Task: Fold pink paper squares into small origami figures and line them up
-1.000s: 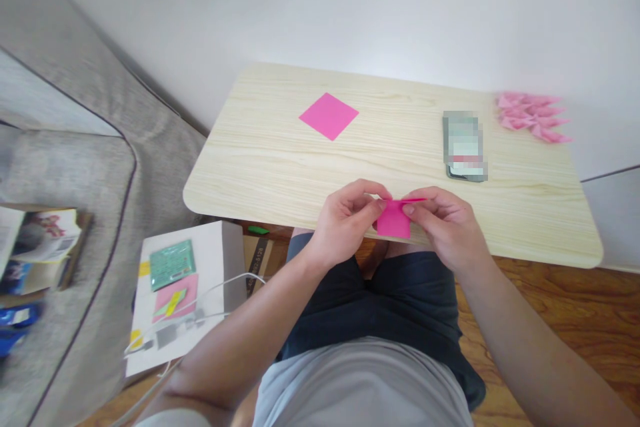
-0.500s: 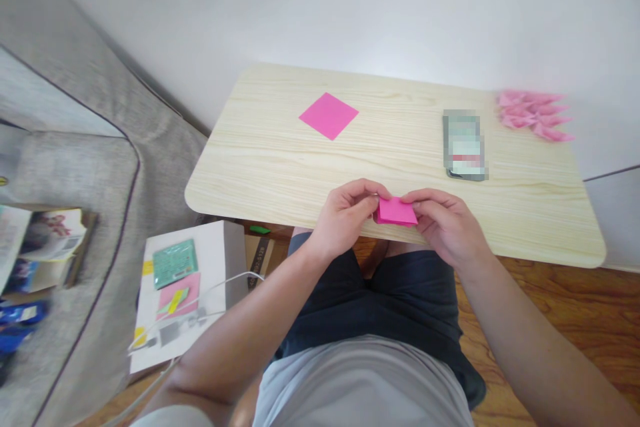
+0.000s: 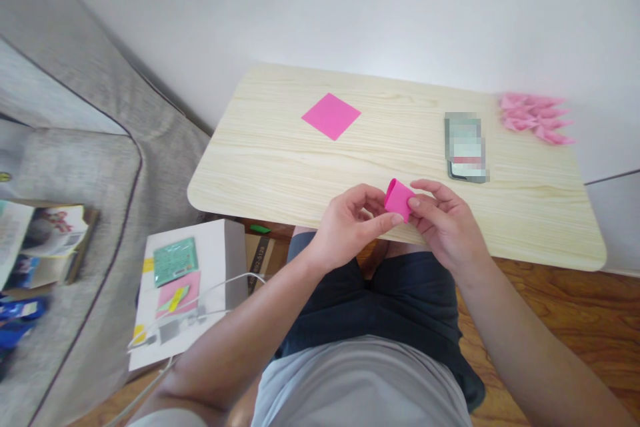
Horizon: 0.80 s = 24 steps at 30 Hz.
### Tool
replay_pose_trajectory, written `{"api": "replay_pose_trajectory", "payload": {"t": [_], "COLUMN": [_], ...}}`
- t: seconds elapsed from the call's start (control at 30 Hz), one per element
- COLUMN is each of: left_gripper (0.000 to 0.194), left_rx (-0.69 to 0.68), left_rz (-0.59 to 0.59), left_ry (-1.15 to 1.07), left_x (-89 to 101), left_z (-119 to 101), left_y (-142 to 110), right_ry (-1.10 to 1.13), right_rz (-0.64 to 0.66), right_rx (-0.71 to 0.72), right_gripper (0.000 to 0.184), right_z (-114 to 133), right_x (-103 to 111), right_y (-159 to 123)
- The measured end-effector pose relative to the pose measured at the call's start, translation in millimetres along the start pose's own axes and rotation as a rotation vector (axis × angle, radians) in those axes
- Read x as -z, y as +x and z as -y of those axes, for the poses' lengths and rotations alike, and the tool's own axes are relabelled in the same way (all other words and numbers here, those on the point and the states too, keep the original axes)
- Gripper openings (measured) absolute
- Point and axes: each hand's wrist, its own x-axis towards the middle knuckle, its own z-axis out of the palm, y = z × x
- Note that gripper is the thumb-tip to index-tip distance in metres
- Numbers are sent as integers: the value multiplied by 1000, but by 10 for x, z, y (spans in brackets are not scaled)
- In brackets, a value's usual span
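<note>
A small folded sheet of pink paper is held above the table's near edge, its layers parted into a loop at the upper left end. My right hand pinches its right side between thumb and fingers. At its lower left, the thumb of my left hand presses the paper, with the fingers curled at the left side and partly hidden. A flat square of pink paper lies farther back on the table. Several folded pink paper pieces are grouped at the far right.
A phone with a blurred screen lies right of centre on the table. Left of my legs, a white box carries a green packet, pink paper and cables. A grey sofa with boxes on it stands at the left.
The folded pink paper has been turned and tilted, and its layers now gape open on the left. My left thumb has shifted from its upper left corner to its lower edge.
</note>
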Motion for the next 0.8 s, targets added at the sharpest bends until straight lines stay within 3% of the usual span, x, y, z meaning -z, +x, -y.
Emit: {"api": "replay_pose_trajectory", "payload": {"t": [0.13, 0.33, 0.8], "left_gripper": [26, 19, 28], "left_rx": [-109, -205, -215], "left_rz": [-64, -131, -152], "left_ry": [232, 394, 360], "left_x": [-8, 13, 24], "left_z": [-30, -57, 7], "left_y": [5, 36, 62], "right_ry": [3, 49, 39], "right_rz": [37, 116, 263], "right_rx": [-14, -58, -106], "right_gripper": [26, 16, 15], "right_z": [5, 32, 62], "right_x": [-8, -10, 0], "right_y": [0, -4, 2]}}
